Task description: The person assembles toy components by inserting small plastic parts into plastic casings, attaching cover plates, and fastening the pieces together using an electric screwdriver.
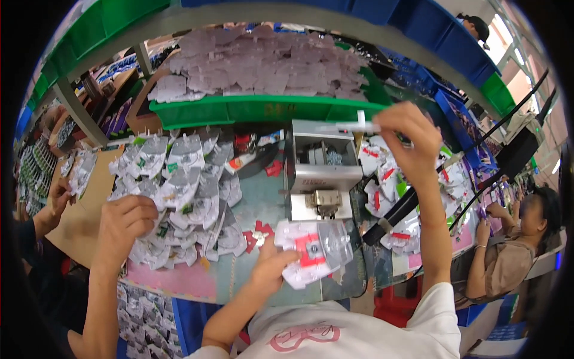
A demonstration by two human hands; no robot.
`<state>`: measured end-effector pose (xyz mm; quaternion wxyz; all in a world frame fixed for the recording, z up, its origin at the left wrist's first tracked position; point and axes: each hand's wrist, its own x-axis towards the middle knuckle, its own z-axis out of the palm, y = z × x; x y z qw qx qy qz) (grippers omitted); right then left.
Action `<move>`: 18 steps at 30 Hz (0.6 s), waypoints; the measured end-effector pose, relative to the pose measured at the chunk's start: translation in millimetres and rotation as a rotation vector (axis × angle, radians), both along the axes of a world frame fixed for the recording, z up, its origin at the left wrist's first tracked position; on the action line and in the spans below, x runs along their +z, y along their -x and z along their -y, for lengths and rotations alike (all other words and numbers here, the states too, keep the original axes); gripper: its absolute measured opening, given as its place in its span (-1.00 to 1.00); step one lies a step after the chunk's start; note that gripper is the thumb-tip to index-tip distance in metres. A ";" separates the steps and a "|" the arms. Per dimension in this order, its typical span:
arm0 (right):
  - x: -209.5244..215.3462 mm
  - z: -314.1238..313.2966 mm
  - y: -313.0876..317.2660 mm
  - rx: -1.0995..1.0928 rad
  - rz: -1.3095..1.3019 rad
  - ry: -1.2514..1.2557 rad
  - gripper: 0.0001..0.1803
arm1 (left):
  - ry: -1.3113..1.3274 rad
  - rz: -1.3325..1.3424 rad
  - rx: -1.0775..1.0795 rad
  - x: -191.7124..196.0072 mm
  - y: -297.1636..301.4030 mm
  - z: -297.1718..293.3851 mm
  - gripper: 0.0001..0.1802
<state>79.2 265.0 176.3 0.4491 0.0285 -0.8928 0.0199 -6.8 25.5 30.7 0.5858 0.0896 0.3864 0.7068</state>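
My left hand (272, 269) grips the edge of a white plastic part (293, 278), thumb on top. A red piece (311, 254) lies across that part, and a clear plastic section sits at its right end. This is held low, just in front of the grey metal benchtop machine (326, 179). My right hand (412, 140) is raised to the right of the machine. Its fingers pinch a thin, whitish piece (359, 124), blurred, that sticks out to the left above the machine's top; its exact kind is unclear.
A green tray (239, 110) heaped with translucent plastic parts spans the back. Piled white-and-clear parts (179, 197) lie left; others with red pieces (382, 173) lie right. Loose red pieces (257, 236) rest near the machine. A co-worker's hand (128, 224) touches the left pile. Another person (520, 239) sits at right.
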 end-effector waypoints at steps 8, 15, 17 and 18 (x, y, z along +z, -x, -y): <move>-57.4 78.2 -64.1 0.021 0.069 -0.077 -0.73 | 0.024 -0.041 0.039 15.7 -2.9 -19.6 -0.63; -81.5 95.2 -83.9 -0.053 0.139 -0.134 -0.72 | 0.014 -0.059 0.039 19.3 -16.7 -22.7 -0.62; -84.6 95.8 -88.3 -0.070 0.139 -0.132 -0.72 | -0.017 -0.046 0.017 21.4 -19.3 -22.5 -0.63; -85.9 95.8 -89.9 -0.088 0.136 -0.138 -0.73 | -0.012 -0.043 0.017 20.9 -19.7 -22.4 -0.63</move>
